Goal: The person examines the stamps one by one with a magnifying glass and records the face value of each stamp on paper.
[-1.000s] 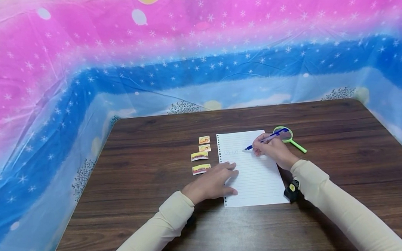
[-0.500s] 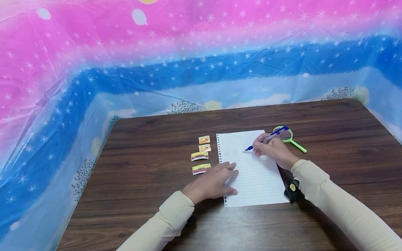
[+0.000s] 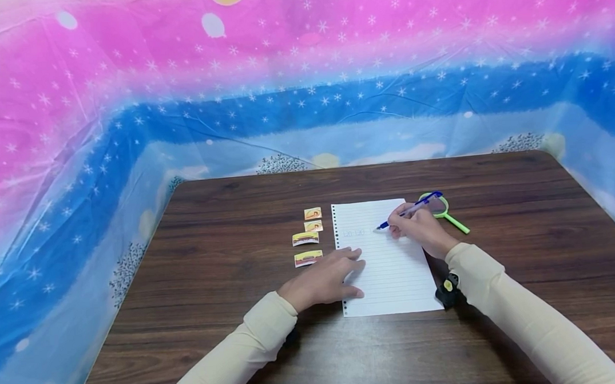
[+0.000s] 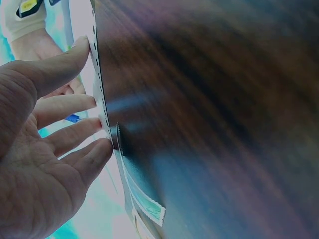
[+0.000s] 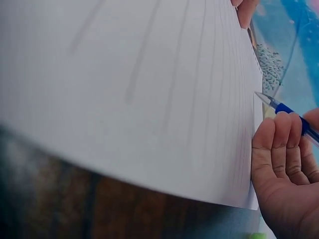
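Observation:
A lined sheet of paper [image 3: 388, 274] with punched holes down its left side lies on the table. My right hand [image 3: 419, 227] pinches a blue pen [image 3: 410, 210], its tip at the paper's upper part, just right of some faint handwritten figures. In the right wrist view the pen [image 5: 285, 109] points at the sheet [image 5: 149, 99], fingers curled behind the tip. My left hand [image 3: 325, 277] rests on the sheet's left edge with fingers spread. The left wrist view shows that hand's fingertips [image 4: 102, 149] touching the holed edge.
Several small yellow printed slips, one of them the lowest slip [image 3: 307, 258], lie in a column left of the paper. A green magnifying glass [image 3: 457, 224] lies behind my right hand. The dark wooden table [image 3: 212, 247] is ringed by a pink and blue snowflake cloth [image 3: 282, 95].
The pen tip has shifted very slightly to the right along the line of figures, and the pen's tilt has changed a little. My left hand and the paper stay where they were.

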Available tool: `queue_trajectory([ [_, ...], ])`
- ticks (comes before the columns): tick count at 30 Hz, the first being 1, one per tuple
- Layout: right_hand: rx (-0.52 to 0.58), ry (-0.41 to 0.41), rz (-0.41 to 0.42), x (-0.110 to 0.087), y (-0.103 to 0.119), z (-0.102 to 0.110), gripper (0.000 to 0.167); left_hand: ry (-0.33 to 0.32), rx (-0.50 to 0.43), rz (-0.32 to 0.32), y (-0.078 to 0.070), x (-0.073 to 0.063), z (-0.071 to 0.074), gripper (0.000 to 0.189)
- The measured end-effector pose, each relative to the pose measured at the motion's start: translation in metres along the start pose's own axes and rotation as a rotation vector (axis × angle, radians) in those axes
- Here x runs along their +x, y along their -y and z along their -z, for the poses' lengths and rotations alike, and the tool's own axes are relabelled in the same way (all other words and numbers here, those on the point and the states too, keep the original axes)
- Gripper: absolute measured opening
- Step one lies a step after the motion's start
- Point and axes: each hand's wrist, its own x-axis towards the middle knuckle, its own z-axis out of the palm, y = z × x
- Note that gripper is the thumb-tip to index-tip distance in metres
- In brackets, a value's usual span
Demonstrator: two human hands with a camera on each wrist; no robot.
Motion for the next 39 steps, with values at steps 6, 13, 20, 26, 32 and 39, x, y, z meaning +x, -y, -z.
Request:
queue_trajectory([
  [6,0.026,-0.01,-0.021,0.0007,-0.0006,0.0004,0.024,0.0,-0.002,-0.003,0.0004,0.0001,-0.0001,0.059],
  [13,0.057,-0.009,-0.004,0.0009,-0.0016,-0.0007,0.022,0.003,-0.008,0.001,0.0013,0.0013,0.0002,0.059],
  [20,0.025,-0.004,-0.006,0.0002,-0.0012,-0.0002,0.02,0.007,-0.01,-0.001,0.0013,0.0011,0.0008,0.059],
  [26,0.026,0.006,-0.009,-0.0004,-0.001,0.0001,0.021,0.003,-0.01,-0.004,0.0008,0.0007,0.0009,0.059],
  [32,0.011,0.0,-0.005,0.0007,-0.0006,-0.0009,0.021,-0.001,-0.012,-0.003,0.0006,0.001,0.0007,0.059],
  [39,0.012,-0.017,-0.024,0.0009,0.0002,-0.0024,0.02,0.006,-0.009,-0.001,0.0009,0.0015,-0.0002,0.059],
])
